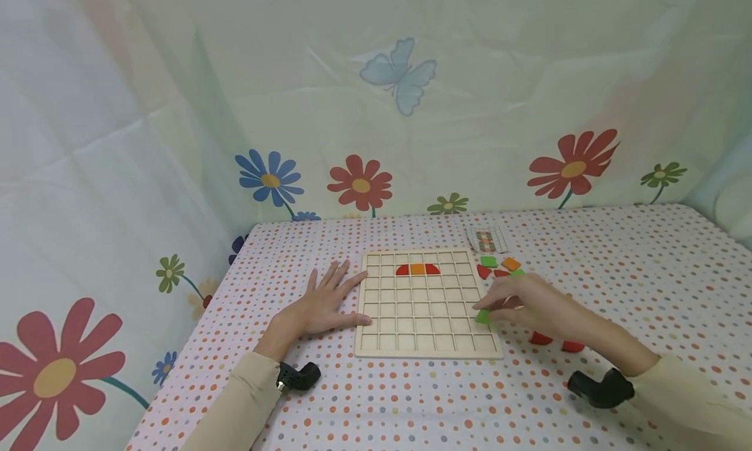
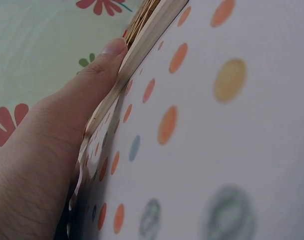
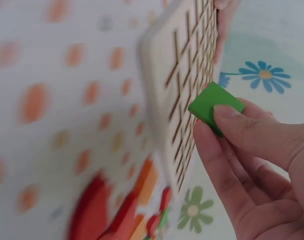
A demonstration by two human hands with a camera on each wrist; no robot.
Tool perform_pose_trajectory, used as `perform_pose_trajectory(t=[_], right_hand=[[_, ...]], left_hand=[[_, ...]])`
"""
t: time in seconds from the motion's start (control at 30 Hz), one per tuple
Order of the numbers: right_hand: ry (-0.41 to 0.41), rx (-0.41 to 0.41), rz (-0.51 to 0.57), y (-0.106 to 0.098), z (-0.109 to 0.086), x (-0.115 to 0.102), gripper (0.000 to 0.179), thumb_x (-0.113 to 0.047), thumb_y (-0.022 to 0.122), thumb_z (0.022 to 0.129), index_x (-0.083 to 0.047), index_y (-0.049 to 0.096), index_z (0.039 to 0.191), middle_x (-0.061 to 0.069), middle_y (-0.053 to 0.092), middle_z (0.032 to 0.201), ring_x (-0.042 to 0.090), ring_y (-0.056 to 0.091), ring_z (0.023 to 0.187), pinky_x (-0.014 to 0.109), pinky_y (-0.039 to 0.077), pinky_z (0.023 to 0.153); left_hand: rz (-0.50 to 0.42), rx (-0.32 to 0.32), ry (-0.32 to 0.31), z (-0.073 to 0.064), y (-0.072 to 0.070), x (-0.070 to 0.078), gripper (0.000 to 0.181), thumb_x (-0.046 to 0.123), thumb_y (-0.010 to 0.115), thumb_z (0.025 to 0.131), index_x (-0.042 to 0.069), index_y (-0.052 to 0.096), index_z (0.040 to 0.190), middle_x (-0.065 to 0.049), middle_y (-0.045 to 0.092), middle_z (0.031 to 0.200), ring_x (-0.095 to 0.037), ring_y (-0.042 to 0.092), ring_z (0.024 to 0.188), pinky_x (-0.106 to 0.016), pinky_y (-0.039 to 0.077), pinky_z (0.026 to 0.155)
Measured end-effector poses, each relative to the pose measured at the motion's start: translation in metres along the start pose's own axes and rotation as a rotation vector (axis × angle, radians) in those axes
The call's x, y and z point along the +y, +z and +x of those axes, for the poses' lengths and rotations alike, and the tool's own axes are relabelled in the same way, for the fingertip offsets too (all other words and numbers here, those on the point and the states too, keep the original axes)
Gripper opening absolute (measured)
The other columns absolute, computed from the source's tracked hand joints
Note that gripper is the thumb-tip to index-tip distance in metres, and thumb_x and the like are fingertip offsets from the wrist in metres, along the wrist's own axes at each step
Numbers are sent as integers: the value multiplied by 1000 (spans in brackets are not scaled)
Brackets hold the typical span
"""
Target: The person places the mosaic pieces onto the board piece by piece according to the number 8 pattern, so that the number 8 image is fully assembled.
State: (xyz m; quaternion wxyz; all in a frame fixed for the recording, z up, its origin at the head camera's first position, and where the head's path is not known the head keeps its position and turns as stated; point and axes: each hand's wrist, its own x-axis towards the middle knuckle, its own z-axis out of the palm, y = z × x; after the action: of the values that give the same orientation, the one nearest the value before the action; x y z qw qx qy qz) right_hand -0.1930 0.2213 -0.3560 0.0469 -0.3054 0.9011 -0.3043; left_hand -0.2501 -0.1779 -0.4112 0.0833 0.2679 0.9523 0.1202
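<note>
1. Right grip [image 1: 531, 301] pinched narrow, and it has the green block [image 3: 209, 100] between thumb and fingertips, out in front of the palm!
2. That block sits at the right edge of the wooden grid board [image 1: 429, 356]; touching or not, I can't tell.
3. Across at the opposite edge, left grip [image 1: 322, 309] fingers spread wide, thumb resting on the rim.
4. Inside the grid: red, orange [image 1: 418, 269], red, side by side.
5. Loose pieces [image 1: 511, 264] lie right of the board, near a patterned card [image 1: 487, 241].
6. Polka-dot cloth covers the bench [image 1: 382, 412]; behind, a flowered, pale-green backdrop [image 1: 487, 124].
</note>
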Motion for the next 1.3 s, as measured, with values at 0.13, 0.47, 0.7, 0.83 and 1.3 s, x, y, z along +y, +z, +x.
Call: perform_pose_trajectory(t=[0.13,0.47,0.7,0.83,1.3], right_hand=[[-65,15,26,7,24,-7,20,-1,80,90,-7,82,108,-7,73,98,11,67,91,28,60,79],[-120,62,53,27,83,-13,18,4,78,89,-1,82,106,-2,69,87,11,61,80,25,56,71],[-73,91,68,35,115,-9,18,3,79,90,-2,82,107,3,75,94,13,61,77,27,48,64],[-49,64,79,39,129,-8,17,2,78,91,-1,82,107,6,74,94,16,63,80,28,48,65],[-52,14,23,52,146,-19,14,9,76,90,4,82,102,9,70,88,21,68,81,28,56,68]], left_hand=[[-6,0,-1,-1,2,0,96,76,56,93,32,18,169,-12,3,176,-35,-7,161,-69,-6,123],[5,-16,-1,7,10,4,99,83,50,90,36,14,169,-6,-2,177,-30,-10,161,-66,-7,124],[18,-14,-17,7,7,4,99,84,49,90,37,12,169,-6,-1,177,-30,-9,161,-66,-7,124],[14,-15,-19,6,4,2,100,84,48,90,37,11,169,-6,-1,177,-30,-9,161,-65,-7,124],[28,-8,-31,4,3,-6,99,85,48,90,37,14,169,-6,-1,177,-31,-9,161,-66,-6,124]])
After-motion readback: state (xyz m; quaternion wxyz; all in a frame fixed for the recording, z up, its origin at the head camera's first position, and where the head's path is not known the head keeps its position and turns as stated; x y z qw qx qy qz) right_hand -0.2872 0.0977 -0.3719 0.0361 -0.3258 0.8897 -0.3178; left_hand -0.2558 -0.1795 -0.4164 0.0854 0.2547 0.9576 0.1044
